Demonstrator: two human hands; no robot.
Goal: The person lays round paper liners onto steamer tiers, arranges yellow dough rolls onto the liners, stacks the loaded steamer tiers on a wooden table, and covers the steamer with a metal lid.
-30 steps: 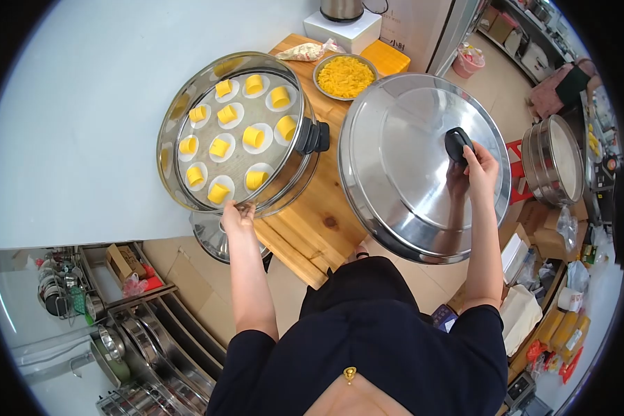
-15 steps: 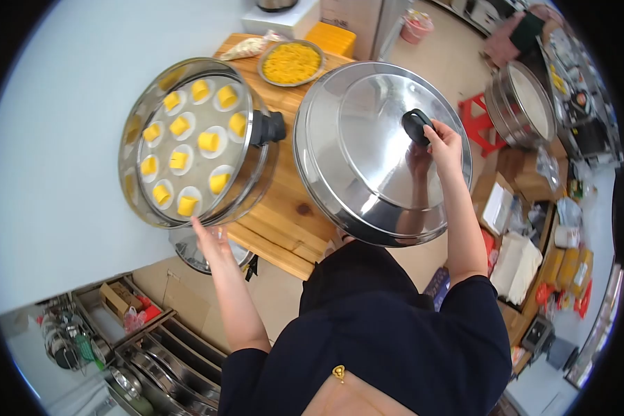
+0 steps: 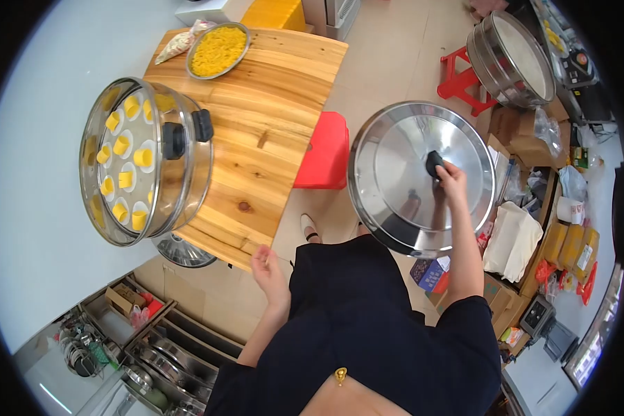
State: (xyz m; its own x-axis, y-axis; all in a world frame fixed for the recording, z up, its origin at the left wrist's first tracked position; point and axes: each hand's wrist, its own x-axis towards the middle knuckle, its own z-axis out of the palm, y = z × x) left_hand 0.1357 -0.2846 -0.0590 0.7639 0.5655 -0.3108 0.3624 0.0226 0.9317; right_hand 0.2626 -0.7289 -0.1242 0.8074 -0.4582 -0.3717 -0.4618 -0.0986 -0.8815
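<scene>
My right hand (image 3: 453,182) is closed around the black knob (image 3: 435,165) of a large round steel lid (image 3: 388,149), held off the table to the right. Past the table's front edge, my left hand (image 3: 270,274) holds nothing, its fingers loosely bent and apart. To the left stands a steel steamer pot (image 3: 194,177) with black side handles. Its upper tier holds several yellow rolled pieces (image 3: 143,157), each on a round white paper liner.
On the wooden table (image 3: 270,90) are a bowl of yellow shreds (image 3: 218,52) and a filled plastic bag (image 3: 178,47). A red stool (image 3: 326,152) stands beside it. Another steamer (image 3: 509,59) rests on a red stool at back right. Boxes and packages line the right side.
My right hand has carried the lid away from the table to the right. My left hand has left the steamer's side and drawn back towards my body. The view has shifted right.
</scene>
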